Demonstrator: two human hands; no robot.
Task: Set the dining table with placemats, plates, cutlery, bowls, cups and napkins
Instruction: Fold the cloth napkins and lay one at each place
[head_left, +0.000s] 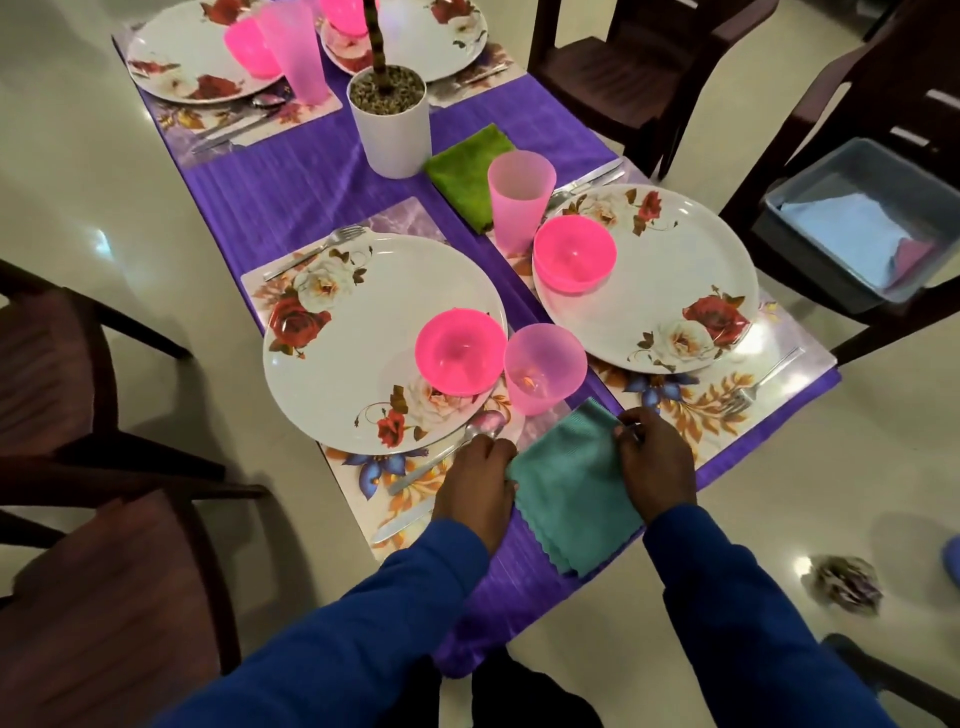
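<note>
Both grips hold teal napkin (574, 486) at opposite edges

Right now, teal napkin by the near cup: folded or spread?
Folded. The teal napkin lies as a compact rectangle with layered scalloped edges at its near corner, left hand and right hand gripping its sides.

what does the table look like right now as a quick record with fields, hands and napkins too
left hand: holds the left edge of the teal napkin
right hand: pinches the napkin's right edge
teal napkin: lies on the purple cloth at the near table edge, between two placemats
green napkin: lies flat beside the white pot
near plates: two, each with a pink bowl on it
grey bin: on a chair, holds cloths
</note>
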